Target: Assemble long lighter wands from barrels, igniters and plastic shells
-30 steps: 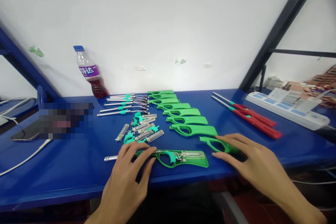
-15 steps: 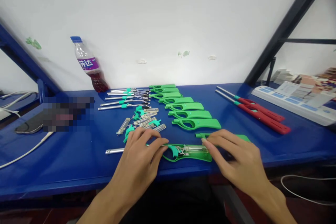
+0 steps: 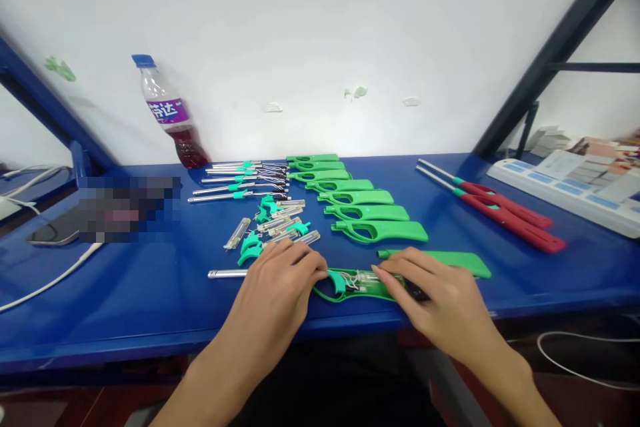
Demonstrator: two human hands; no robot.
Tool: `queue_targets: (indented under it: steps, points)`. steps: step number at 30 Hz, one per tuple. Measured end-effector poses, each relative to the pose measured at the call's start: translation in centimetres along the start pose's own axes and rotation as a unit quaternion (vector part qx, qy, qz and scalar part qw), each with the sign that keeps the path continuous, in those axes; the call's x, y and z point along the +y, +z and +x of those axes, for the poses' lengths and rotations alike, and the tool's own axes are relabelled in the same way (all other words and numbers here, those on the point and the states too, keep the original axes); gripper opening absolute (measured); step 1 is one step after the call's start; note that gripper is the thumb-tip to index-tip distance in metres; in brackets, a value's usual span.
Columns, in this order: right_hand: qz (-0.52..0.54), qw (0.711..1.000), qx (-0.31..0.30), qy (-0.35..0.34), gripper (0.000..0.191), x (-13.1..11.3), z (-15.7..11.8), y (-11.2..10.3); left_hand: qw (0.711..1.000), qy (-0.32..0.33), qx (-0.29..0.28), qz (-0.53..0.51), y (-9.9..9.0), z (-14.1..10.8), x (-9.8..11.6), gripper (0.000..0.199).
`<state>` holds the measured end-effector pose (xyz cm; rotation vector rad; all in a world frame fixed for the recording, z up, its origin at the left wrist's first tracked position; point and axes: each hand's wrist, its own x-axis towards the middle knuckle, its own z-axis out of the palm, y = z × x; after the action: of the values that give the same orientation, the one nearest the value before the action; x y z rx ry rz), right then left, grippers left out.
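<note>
An open green lighter shell (image 3: pixel 380 293) lies near the table's front edge. Inside are a teal trigger (image 3: pixel 339 282), wires and a clear fuel tank (image 3: pixel 369 278). My left hand (image 3: pixel 283 283) is closed on the lighter shell at its nozzle end, where a metal tube (image 3: pixel 226 274) sticks out leftward. My right hand (image 3: pixel 435 287) has thumb and fingertips pressed together at the fuel tank. A dark object (image 3: pixel 416 291), whose kind I cannot make out, shows beneath that palm. Just behind lies another green shell half (image 3: pixel 463 261), partly covered by my right hand.
Several green shells (image 3: pixel 385 231) lie in a row behind. Metal tubes with wires (image 3: pixel 215 199), loose clear tanks (image 3: pixel 237 233) and teal triggers (image 3: pixel 250 253) lie to their left. Two red lighters (image 3: pixel 510 220) and a power strip (image 3: pixel 565 197) are right; a bottle (image 3: pixel 173 113) and phone (image 3: pixel 55 227) left.
My right thumb and fingertips have moved left along the shell, from its end onto the fuel tank. A dark object now shows under that palm. The whole view has shifted slightly.
</note>
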<state>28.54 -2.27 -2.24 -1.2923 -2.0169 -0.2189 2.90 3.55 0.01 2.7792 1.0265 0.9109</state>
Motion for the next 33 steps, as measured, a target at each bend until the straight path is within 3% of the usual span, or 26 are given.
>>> queue_targets:
  steps: [10,15,19,25,33]
  points:
    - [-0.001,1.000,0.016,-0.012,0.007,0.0,0.0,0.1,0.999,0.006,0.027,0.026,-1.3,0.2,-0.6,0.020]
    - [0.053,0.998,-0.023,0.011,0.011,-0.1,-0.1,-0.4,0.997,-0.008,0.068,0.044,-1.9,0.2,-1.6,0.015]
    - [0.089,0.994,-0.060,0.018,0.017,0.0,-0.2,-0.8,0.995,0.004,0.083,0.058,-1.3,0.2,-1.0,0.018]
    - [0.120,0.988,-0.088,0.038,0.015,0.0,0.1,-1.1,0.999,0.037,0.021,-0.033,0.2,0.2,1.2,0.022]
    - [0.142,0.985,-0.088,0.052,0.016,0.4,0.3,-0.9,0.997,0.058,-0.024,-0.042,1.4,-0.1,1.3,0.033]
